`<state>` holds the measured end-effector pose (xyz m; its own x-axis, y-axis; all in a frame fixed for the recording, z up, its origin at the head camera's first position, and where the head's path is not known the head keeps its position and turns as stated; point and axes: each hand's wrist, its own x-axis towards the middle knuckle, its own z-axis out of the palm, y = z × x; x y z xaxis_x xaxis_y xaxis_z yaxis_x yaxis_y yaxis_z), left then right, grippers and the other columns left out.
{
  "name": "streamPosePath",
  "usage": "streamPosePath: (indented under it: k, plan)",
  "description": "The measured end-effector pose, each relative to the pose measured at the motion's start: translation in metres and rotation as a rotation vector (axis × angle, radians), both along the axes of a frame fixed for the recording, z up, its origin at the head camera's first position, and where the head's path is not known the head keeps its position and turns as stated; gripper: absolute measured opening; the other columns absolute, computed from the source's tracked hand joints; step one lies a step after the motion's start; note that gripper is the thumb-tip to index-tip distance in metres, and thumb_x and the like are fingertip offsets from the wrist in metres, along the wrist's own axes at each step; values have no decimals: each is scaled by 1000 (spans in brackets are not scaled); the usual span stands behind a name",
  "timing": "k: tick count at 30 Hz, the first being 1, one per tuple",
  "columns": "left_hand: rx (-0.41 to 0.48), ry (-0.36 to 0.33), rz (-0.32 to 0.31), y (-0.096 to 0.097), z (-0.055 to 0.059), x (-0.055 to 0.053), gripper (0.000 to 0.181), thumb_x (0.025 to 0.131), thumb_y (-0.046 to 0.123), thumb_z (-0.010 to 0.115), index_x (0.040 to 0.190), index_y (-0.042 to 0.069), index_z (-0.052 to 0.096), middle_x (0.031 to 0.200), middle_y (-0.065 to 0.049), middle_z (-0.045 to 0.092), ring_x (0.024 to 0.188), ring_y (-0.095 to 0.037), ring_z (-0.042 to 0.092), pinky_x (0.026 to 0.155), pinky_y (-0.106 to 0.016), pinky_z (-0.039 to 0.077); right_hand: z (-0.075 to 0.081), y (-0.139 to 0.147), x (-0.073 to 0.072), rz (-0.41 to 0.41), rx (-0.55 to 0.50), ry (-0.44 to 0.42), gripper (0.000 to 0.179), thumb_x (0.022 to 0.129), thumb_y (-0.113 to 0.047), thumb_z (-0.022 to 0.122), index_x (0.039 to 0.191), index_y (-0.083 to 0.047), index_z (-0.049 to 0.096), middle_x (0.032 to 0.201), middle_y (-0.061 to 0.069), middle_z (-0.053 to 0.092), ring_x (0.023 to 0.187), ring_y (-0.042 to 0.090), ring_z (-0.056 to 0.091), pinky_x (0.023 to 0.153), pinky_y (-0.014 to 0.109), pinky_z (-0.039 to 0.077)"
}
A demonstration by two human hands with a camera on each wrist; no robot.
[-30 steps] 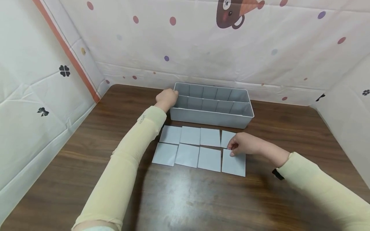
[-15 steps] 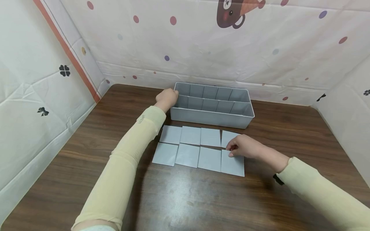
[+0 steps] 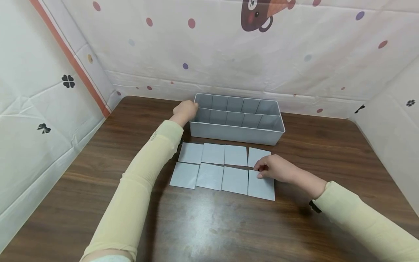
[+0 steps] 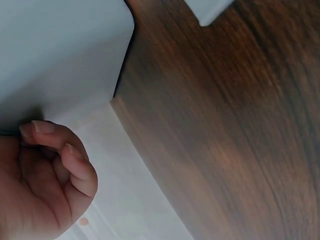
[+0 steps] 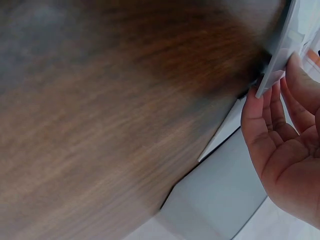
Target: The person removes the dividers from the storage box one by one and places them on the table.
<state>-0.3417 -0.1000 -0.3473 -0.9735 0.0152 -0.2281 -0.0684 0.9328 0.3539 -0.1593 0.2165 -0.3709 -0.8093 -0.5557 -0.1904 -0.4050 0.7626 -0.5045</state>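
Observation:
A long grey plastic storage box (image 3: 235, 134) with compartments stands at the back of the table. My left hand (image 3: 185, 110) grips its left rim, and in the left wrist view the curled fingers (image 4: 77, 162) lie against its wall. In front of the box, several flat, thin, light-grey square panels lie in two rows. At the right end of the near row, my right hand (image 3: 274, 168) pinches the far edge of one grey panel (image 3: 261, 187). The right wrist view shows the thumb (image 5: 302, 82) on one face of this panel, fingers on the other.
Behind the box hangs a white patterned cloth (image 3: 216, 54), with more cloth at both sides. Other grey panels (image 3: 234, 180) lie close to the left of the pinched one, and another panel (image 3: 257, 155) lies just behind it. The table (image 3: 199, 225) is dark wood.
The right hand and its panel shift slightly left, toward the neighbouring panel. The left hand stays on the box rim. The whole head view also drifts a little.

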Motion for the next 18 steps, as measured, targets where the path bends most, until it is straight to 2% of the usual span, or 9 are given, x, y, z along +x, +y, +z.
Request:
streamPosePath:
  k: [18]
  plan:
    - [20, -4, 11, -1, -5, -6, 54, 113, 40, 20, 74, 12, 47, 75, -5, 45, 68, -19, 47, 58, -29, 36, -5, 0, -1, 12, -11, 8, 9, 90, -9, 77, 95, -8, 70, 80, -4, 61, 75, 6, 50, 67, 22, 44]
